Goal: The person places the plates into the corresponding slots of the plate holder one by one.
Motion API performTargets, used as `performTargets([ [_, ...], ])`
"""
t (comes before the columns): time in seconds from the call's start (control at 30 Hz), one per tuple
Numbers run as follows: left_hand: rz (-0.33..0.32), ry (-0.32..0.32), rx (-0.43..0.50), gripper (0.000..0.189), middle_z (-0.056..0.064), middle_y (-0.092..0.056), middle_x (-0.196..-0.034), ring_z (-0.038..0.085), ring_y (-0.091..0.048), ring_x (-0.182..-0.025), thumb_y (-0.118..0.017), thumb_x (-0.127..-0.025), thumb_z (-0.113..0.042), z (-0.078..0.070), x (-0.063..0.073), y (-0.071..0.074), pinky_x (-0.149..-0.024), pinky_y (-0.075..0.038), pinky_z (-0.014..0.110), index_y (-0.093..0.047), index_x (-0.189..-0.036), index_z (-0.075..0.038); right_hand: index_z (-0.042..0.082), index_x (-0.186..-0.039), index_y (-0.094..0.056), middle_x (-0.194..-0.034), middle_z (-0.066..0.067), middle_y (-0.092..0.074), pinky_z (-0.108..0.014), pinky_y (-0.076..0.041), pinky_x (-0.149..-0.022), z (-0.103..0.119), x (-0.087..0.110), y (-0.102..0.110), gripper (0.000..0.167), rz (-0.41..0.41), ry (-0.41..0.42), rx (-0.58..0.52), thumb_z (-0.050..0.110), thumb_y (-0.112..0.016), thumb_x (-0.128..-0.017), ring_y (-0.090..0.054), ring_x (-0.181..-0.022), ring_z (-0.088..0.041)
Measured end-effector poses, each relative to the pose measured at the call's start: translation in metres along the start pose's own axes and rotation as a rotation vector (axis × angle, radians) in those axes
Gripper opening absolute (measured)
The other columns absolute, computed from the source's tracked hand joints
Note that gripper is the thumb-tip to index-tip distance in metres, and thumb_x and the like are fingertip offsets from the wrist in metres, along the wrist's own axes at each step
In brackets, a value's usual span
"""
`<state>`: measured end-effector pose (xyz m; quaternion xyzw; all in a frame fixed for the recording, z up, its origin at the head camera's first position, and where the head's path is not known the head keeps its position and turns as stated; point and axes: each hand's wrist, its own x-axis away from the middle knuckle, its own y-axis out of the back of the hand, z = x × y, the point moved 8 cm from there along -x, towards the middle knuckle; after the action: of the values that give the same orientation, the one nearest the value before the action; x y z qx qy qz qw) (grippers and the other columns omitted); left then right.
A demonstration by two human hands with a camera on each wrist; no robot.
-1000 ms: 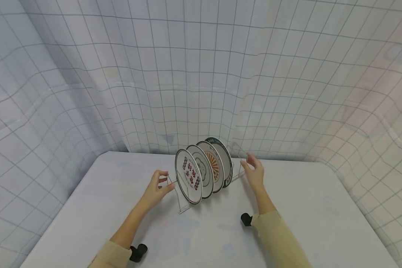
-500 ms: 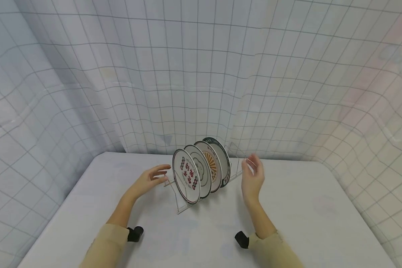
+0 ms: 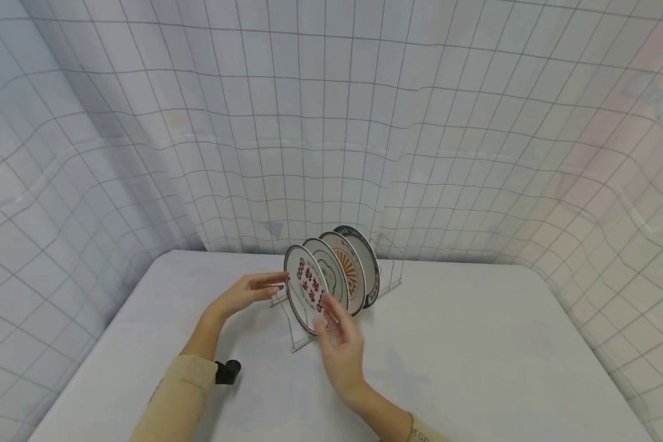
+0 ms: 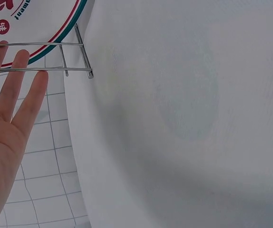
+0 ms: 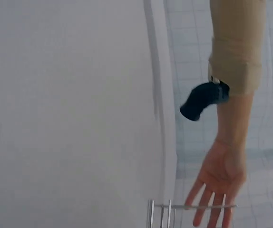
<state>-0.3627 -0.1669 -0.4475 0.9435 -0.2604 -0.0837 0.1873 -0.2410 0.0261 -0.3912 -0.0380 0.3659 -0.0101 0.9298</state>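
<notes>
Several round plates stand on edge in a wire rack point(image 3: 304, 342). The front plate point(image 3: 307, 276) is white with red markings and a dark rim. Behind it stand a plate with a plain ring pattern point(image 3: 338, 285), one with an orange sunburst point(image 3: 347, 263) and one with a dark green rim point(image 3: 373, 261). My left hand point(image 3: 237, 298) is at the front plate's left edge, fingers extended; in the left wrist view rack wires point(image 4: 70, 69) cross before its fingertips. My right hand point(image 3: 342, 356) is at that plate's lower right edge, fingers loosely bent, contact unclear.
The rack stands on a white table point(image 3: 475, 356) near its back edge. A grid-patterned curtain point(image 3: 331, 135) hangs behind and at both sides. A black wrist camera point(image 3: 228, 372) sticks out from the left sleeve.
Both hands have left the rack's ends. The left hand has shifted to the front plate's left edge; the right hand has swung left and nearer to its lower right edge. The plates stay in place.
</notes>
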Motion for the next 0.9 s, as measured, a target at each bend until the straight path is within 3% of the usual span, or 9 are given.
performTargets([
  [0.13,0.014,-0.010,0.019,0.044,0.019,-0.043,-0.137,0.036,-0.039,-0.125,-0.050,-0.093,-0.012,0.000,0.000,-0.002,-0.100,-0.035,0.053,-0.043,-0.135,-0.002,-0.008,-0.130,-0.043,-0.132,-0.026,-0.043,-0.031,-0.036,-0.100,-0.017,0.011,-0.025,0.045,0.065,-0.156,0.032,0.002,-0.057,-0.089,-0.041,-0.125,-0.032],
  [0.27,0.021,-0.012,0.046,0.044,0.018,-0.041,-0.138,0.036,-0.038,-0.126,-0.050,-0.094,-0.015,0.001,0.000,-0.004,-0.101,-0.031,0.055,-0.043,-0.135,-0.002,-0.009,-0.131,-0.042,-0.136,-0.025,-0.040,-0.036,-0.035,-0.102,-0.037,0.016,-0.036,0.048,0.067,-0.240,0.169,0.011,-0.058,-0.090,-0.036,-0.128,-0.032],
  [0.47,0.007,0.009,0.071,0.044,0.015,-0.041,-0.139,0.033,-0.039,-0.127,-0.051,-0.094,-0.017,0.004,0.001,-0.003,-0.103,-0.031,0.053,-0.043,-0.135,-0.002,-0.011,-0.126,-0.047,-0.130,-0.027,-0.046,-0.038,-0.039,-0.098,-0.057,0.017,-0.042,0.047,0.020,-0.260,0.286,0.013,-0.061,-0.089,-0.043,-0.122,-0.036],
  [0.73,-0.008,-0.001,0.056,0.045,0.017,-0.041,-0.139,0.034,-0.038,-0.127,-0.050,-0.095,-0.017,0.003,0.007,-0.007,-0.102,-0.032,0.052,-0.042,-0.135,0.000,-0.009,-0.122,-0.053,-0.122,-0.024,-0.054,-0.037,-0.045,-0.092,-0.057,0.017,-0.041,0.043,-0.007,-0.228,0.388,0.009,-0.064,-0.085,-0.051,-0.115,-0.034],
  [0.9,-0.061,0.006,0.033,0.045,0.018,-0.042,-0.138,0.034,-0.041,-0.125,-0.051,-0.095,-0.017,-0.001,0.016,-0.016,-0.101,-0.035,0.050,-0.042,-0.135,0.001,-0.008,-0.123,-0.053,-0.123,-0.021,-0.054,-0.037,-0.043,-0.095,-0.059,0.021,-0.033,0.043,0.042,-0.253,0.350,0.008,-0.065,-0.085,-0.049,-0.117,-0.031],
])
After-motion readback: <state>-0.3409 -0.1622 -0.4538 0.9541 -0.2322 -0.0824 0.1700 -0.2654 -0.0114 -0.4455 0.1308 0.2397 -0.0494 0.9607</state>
